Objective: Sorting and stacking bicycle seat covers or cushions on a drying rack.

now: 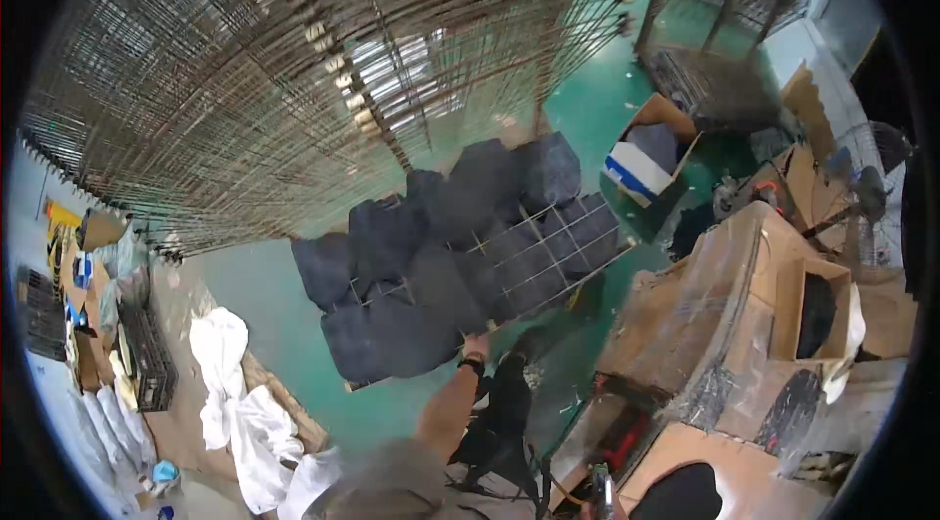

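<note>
My left hand [475, 346], with a dark band at the wrist, is closed on the near edge of a wire rack [537, 261]. The rack has a light metal grid and lies low over the green floor. Dark, flat-looking pieces [392, 336] cover most of it, overlapping in places; their material is hard to tell. At the bottom edge, right of my legs, a small part of my right hand [614, 502] seems to show beside a slim green-and-silver object [600, 479]. Its fingers are too hidden to read.
Tall stacked wire racks [245, 79] stand beyond the loaded rack. An open carton [651, 153] sits at the far right. Cardboard-covered surfaces [725, 295] and a fan [867, 187] line the right side. White cloth bundles [220, 354] and a black crate [149, 358] lie left.
</note>
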Available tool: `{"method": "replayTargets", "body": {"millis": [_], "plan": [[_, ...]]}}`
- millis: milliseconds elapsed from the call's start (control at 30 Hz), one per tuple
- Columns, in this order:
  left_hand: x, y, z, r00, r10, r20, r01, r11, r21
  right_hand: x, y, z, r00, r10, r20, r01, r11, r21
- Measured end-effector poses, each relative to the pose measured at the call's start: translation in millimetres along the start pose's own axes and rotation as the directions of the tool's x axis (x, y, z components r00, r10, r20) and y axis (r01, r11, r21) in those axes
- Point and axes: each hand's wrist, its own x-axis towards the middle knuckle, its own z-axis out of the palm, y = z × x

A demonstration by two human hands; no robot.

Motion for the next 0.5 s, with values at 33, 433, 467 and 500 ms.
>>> {"method": "replayTargets", "body": {"millis": [33,433,467,500], "plan": [[-9.9,8.9,2.6,0.996,0.08,0.033,-0.081,0.995,0.058,-8.7,4.6,-6.1,1.0,0.002,-0.027,-0.001,1.0,0.02],[-104.4,66.9,-9.3,0.587,0.609,0.534,-0.806,0.5,0.316,-119.3,72.9,-43.7,0.926,0.108,-0.361,-0.002,0.96,0.281],[-95.4,76.8,-18.5,0.511,0.665,0.544,-0.859,0.412,0.303,-126.3,80.5,-47.5,0.91,0.132,-0.393,-0.001,0.948,0.317],[-88.9,90.7,-21.7,0.407,0.722,0.559,-0.913,0.297,0.281,-134.3,87.0,-50.6,0.885,0.167,-0.436,-0.005,0.937,0.35]]}}
